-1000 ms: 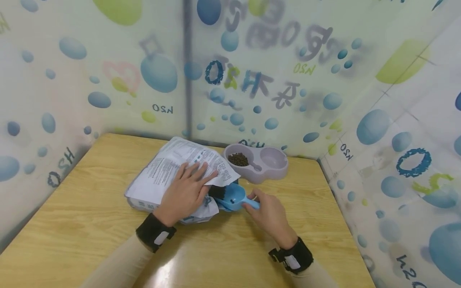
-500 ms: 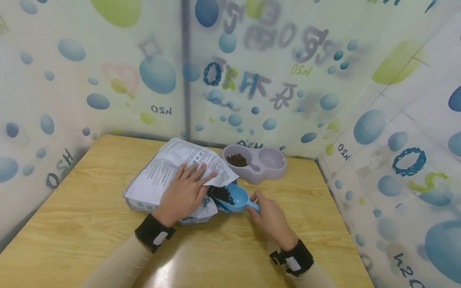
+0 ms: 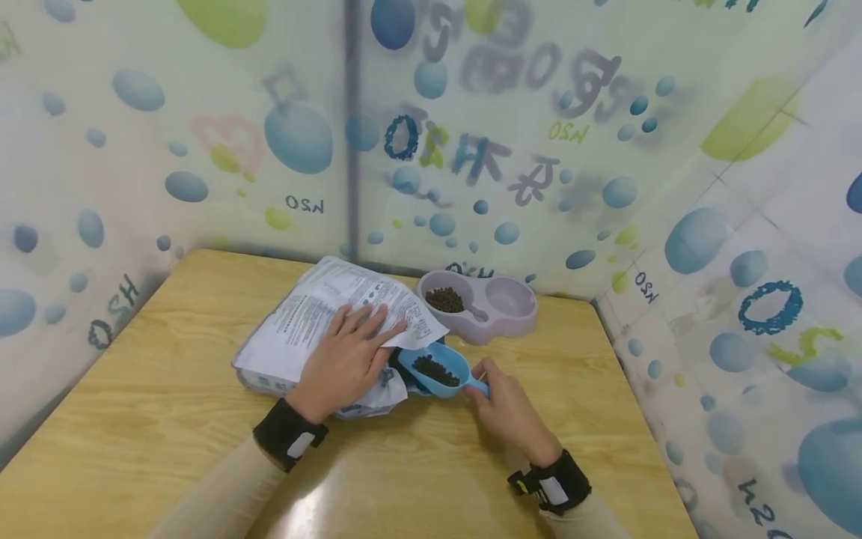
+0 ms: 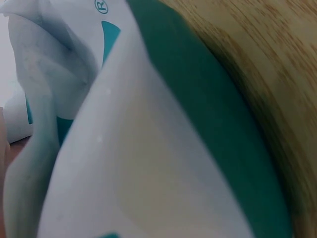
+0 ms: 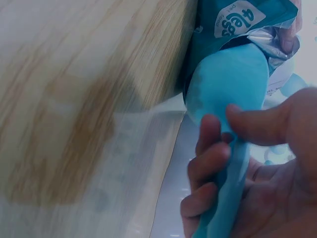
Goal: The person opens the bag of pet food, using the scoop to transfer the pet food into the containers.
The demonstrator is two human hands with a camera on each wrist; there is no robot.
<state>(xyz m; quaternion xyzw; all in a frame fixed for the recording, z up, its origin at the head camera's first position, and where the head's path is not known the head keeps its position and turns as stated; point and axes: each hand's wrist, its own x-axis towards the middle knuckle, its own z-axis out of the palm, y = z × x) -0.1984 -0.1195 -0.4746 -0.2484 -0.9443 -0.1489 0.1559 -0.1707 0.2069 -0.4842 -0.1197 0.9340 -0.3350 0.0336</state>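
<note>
A white and teal pet food bag [image 3: 296, 314] lies on its side, its mouth facing right. My left hand [image 3: 345, 367] rests on top of the bag with fingers spread, close to the mouth. The right hand [image 3: 508, 404] grips the handle of a blue scoop [image 3: 458, 364], fingers curled round it in the right wrist view. Dark brown kibble [image 3: 436, 370] fills part of the scoop, whose front end is still at the bag's opening. In the left wrist view the bag's side [image 4: 143, 163] takes up most of the picture.
Behind the scoop stands a grey-lilac double bowl [image 3: 488, 326], with kibble [image 3: 444, 299] in its left hollow. Both rest on a wooden table [image 3: 404, 479]. Patterned walls [image 3: 431, 217] close in the back and sides.
The scoop has drawn slightly out of the bag to the right and now shows a load of kibble. My left hand has stayed on the bag.
</note>
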